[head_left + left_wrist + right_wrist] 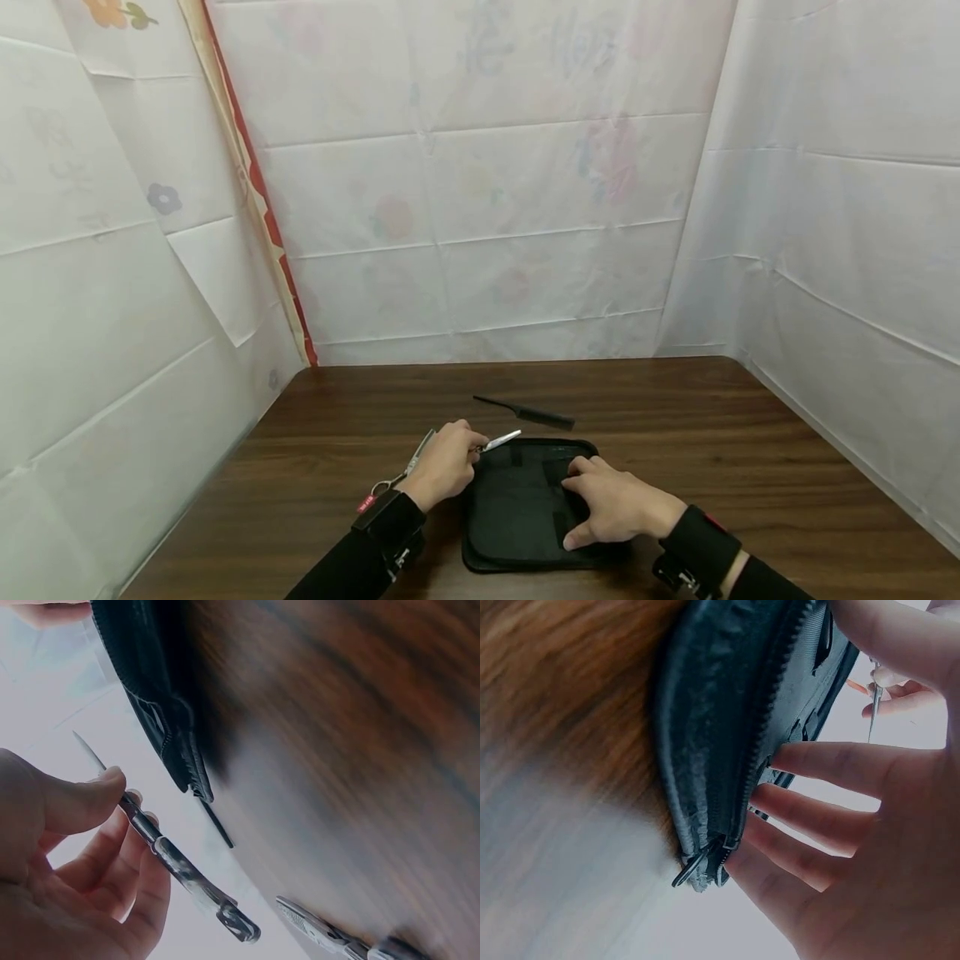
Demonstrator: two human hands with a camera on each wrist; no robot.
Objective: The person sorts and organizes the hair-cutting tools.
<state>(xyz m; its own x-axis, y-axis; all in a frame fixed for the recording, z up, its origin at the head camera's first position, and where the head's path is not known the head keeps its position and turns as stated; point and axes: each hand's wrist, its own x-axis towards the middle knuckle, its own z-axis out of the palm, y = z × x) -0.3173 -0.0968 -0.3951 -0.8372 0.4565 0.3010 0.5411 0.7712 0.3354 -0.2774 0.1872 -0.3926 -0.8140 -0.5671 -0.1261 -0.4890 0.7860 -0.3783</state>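
Observation:
My left hand pinches silver scissors between thumb and fingers, over the upper left corner of a black zip case. In the left wrist view the scissors are held clear of the case, pointed end past the thumb. My right hand rests on the right part of the case, thumb spread from the fingers. Straight fingers touch the case's zipped edge in the right wrist view. Dark straps show inside the case beside that hand.
A second pair of scissors with a red tag lies on the brown table, left of my left hand. Beyond the case lies a black tail comb. White sheeting hangs around the table's back and sides.

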